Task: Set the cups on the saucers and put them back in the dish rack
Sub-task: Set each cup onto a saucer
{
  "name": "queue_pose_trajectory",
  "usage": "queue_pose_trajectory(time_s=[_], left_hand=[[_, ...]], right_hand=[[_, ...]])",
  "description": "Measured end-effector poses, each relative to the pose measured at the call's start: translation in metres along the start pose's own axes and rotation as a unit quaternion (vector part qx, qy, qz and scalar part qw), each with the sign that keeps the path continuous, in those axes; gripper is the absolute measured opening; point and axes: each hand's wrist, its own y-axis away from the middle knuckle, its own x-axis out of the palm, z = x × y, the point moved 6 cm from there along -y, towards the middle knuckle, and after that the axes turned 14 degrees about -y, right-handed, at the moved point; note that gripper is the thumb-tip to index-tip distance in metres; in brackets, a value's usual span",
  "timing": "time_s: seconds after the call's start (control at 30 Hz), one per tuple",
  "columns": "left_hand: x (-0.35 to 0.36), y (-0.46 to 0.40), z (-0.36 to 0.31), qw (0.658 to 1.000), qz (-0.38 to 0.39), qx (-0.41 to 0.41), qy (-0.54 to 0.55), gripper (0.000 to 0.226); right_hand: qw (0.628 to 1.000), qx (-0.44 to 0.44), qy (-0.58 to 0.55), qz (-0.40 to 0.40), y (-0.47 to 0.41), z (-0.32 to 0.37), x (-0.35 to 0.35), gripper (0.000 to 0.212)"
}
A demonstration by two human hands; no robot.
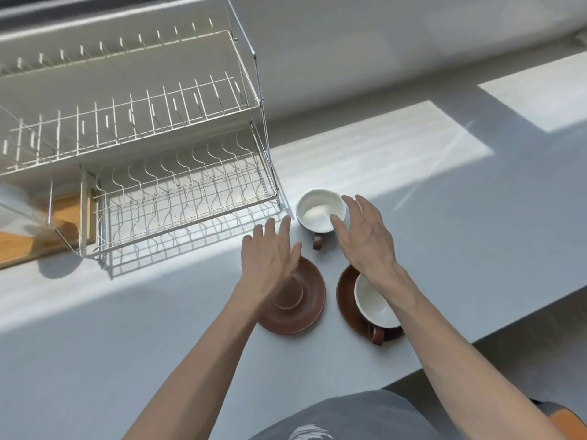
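A cup [314, 208], white inside with a brown handle, stands on the bare counter just right of the dish rack [178, 198]. My right hand [365, 239] is open at its right rim, thumb over the cup's mouth. My left hand [270, 252] is open to the cup's left, hovering over the far edge of an empty brown saucer [305, 315]. A second cup [374, 303] sits on another brown saucer [346, 300] under my right wrist, handle toward me.
The two-tier wire rack stands empty at the left on the grey counter [158, 344]. A wooden board [63, 223] and a clear container [19, 201] lie at the rack's left end. The counter's edge runs diagonally at the right.
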Motion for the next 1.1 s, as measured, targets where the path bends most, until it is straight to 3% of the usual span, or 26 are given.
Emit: queue_pose_trajectory(time_s=[0.1,0.17,0.27,0.43,0.53,0.6,0.8,0.93,1.03,1.1], left_hand=[[0.003,-0.012,-0.001,0.996,-0.024,-0.019,0.084,0.066],[0.006,-0.017,-0.003,0.978,-0.022,-0.035,0.205,0.066],[0.016,-0.027,-0.01,0.916,0.047,-0.078,0.391,0.067],[0.01,-0.036,-0.025,0.853,0.109,-0.097,0.501,0.07],[0.012,-0.038,-0.028,0.775,0.155,-0.131,0.599,0.056],[0.012,-0.041,-0.027,0.744,0.165,-0.144,0.632,0.038],[0.002,-0.029,-0.028,0.74,0.159,-0.126,0.642,0.048],[-0.005,-0.012,-0.021,0.738,0.141,-0.125,0.648,0.043],[-0.011,0.001,-0.019,0.725,0.141,-0.116,0.665,0.061],[-0.014,0.013,-0.016,0.723,0.152,-0.118,0.663,0.074]], right_hand=[[0.999,0.001,-0.038,0.013,-0.01,-0.003,0.013,0.059],[0.997,0.02,-0.075,0.018,-0.016,-0.007,0.019,0.061],[0.986,0.075,-0.149,0.027,-0.024,-0.012,0.024,0.064],[0.925,0.227,-0.297,0.063,-0.033,-0.026,0.038,0.068],[0.902,0.259,-0.341,0.056,-0.034,-0.031,0.043,0.07],[0.897,0.257,-0.357,0.053,-0.033,-0.031,0.043,0.066],[0.886,0.266,-0.374,0.062,-0.022,-0.029,0.045,0.08],[0.885,0.25,-0.389,0.059,-0.01,-0.019,0.039,0.078],[0.876,0.235,-0.417,0.057,0.002,-0.01,0.034,0.064],[0.875,0.235,-0.42,0.056,0.011,-0.008,0.033,0.074]])
